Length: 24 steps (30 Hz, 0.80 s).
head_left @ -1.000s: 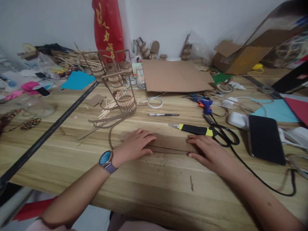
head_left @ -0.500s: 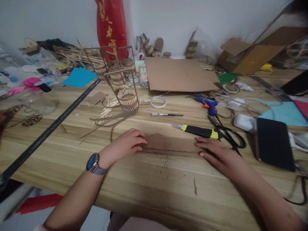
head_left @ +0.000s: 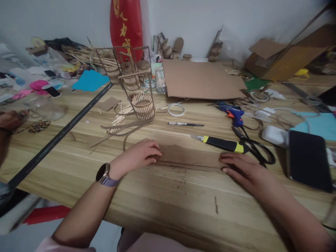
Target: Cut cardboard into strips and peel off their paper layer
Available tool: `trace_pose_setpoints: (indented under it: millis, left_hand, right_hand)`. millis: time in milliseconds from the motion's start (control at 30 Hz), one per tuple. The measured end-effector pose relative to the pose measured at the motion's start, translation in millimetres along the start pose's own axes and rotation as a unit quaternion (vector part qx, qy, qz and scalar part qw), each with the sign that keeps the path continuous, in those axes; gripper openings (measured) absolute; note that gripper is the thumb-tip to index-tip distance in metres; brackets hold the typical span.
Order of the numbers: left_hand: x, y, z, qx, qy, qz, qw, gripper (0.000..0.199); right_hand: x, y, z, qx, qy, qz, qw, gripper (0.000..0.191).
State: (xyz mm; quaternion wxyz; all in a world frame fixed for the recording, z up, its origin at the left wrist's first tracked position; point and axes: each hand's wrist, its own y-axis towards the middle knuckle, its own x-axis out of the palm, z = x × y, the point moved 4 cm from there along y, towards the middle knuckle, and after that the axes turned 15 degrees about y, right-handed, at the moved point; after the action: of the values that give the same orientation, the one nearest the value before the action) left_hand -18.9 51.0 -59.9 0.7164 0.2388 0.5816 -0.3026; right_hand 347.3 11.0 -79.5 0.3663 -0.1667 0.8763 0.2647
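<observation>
A brown cardboard strip lies lengthwise on the wooden table in front of me. My left hand grips its left end, thumb at the near edge and fingers over the top. At the right end, my right hand holds it in the same way. A narrow sliver of cardboard runs along the strip's near edge; whether it is cut loose I cannot tell. Brown crumbs are scattered just below. Behind the right hand lies a yellow-and-black utility knife, blade out to the left, beside black scissors.
A small slatted basket with a tall handle stands behind my left hand. Further back are a pen, a tape roll, a large cardboard sheet and a blue glue gun. A phone lies right; another person's hand is far left.
The whole view has shifted slightly, so things sit a little further right. Both my hands stay at the strip's ends. The other person's hand has come further into view on the left.
</observation>
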Motion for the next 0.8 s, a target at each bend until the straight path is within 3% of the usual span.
trace_pose_setpoints:
  millis: [200, 467, 800]
  left_hand:
    - [-1.0, -1, 0, 0.002, -0.005, 0.006, 1.0, 0.023]
    - [0.7, -1, -1, 0.0, -0.017, 0.01, 1.0, 0.023]
    - [0.4, -1, 1, 0.004, -0.005, 0.013, 1.0, 0.022]
  right_hand:
    - [-2, -4, 6, 0.02, 0.021, -0.022, 0.999, 0.021]
    - [0, -12, 13, 0.039, 0.026, -0.008, 0.999, 0.027]
    - [-3, -9, 8, 0.028, 0.03, -0.007, 0.999, 0.023]
